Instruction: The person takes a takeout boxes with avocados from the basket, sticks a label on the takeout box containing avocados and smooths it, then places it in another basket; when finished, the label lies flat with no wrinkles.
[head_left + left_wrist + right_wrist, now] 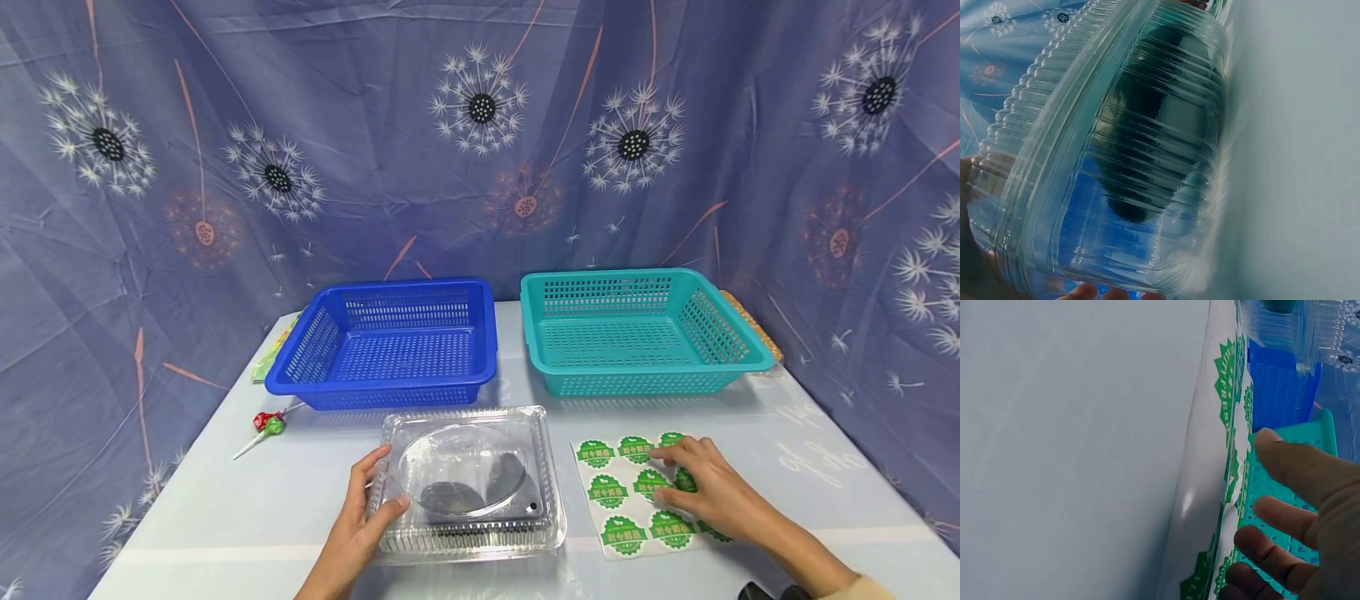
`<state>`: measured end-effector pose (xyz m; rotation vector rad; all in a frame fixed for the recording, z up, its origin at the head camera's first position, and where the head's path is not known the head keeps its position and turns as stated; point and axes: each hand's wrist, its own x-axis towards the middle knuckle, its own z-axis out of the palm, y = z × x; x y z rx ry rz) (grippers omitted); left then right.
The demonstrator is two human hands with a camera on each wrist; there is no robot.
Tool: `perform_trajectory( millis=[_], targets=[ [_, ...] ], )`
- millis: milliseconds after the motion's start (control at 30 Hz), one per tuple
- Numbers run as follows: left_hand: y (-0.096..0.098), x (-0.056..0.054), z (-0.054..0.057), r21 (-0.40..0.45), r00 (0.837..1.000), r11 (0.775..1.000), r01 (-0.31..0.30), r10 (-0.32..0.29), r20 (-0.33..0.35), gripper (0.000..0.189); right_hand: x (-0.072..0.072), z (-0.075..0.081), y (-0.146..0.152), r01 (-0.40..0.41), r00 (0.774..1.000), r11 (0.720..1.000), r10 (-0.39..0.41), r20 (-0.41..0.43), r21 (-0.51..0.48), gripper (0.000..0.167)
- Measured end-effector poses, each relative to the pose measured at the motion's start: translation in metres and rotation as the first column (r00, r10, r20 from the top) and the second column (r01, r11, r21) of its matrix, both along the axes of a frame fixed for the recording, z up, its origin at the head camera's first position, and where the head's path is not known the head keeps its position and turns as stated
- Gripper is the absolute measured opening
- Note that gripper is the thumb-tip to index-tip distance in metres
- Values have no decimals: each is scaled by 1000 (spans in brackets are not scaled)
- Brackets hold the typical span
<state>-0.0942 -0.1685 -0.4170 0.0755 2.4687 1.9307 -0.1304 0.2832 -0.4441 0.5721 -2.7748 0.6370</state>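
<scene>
A clear plastic clamshell container [468, 546] with ridged sides stands closed on the table in the head view. Dark rounded things [1135, 131] show through its wall in the left wrist view; their kind cannot be told. My left hand [358, 510] grips the container's left side, thumb at the front of the lid and fingers behind the rim. To the right lies a white sheet of round green stickers [607, 492]. My right hand [716, 492] is over the sheet's right part, thumb and fingers apart, with nothing held. It hides some of the stickers.
A blue basket [408, 390] and a teal basket [637, 383] stand at the back. Two lollipops, one red [264, 420] and one green [275, 426], lie at left. Partly hidden packets [272, 354] are behind the blue basket. Patterned cloth [375, 167] hangs around the table.
</scene>
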Motion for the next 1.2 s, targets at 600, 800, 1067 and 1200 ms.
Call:
perform_trajectory(
  millis=[600,800,1067,1200],
  targets=[
    [0,-2,0,-25,1000,1000,-7,8,22,64,-3,-14,6,-52,998,999,52,-40,0,42],
    [1,-1,0,-19,1000,1000,-3,3,24,64,-3,-14,6,-60,997,998,60,-47,-9,40],
    [1,-2,0,-17,1000,1000,-3,3,11,63,-5,-15,6,-56,997,996,53,-49,-65,40],
    [0,-2,0,-15,1000,1000,-3,3,10,63,-4,-15,5,-27,1000,996,25,-16,-85,41]
  ],
)
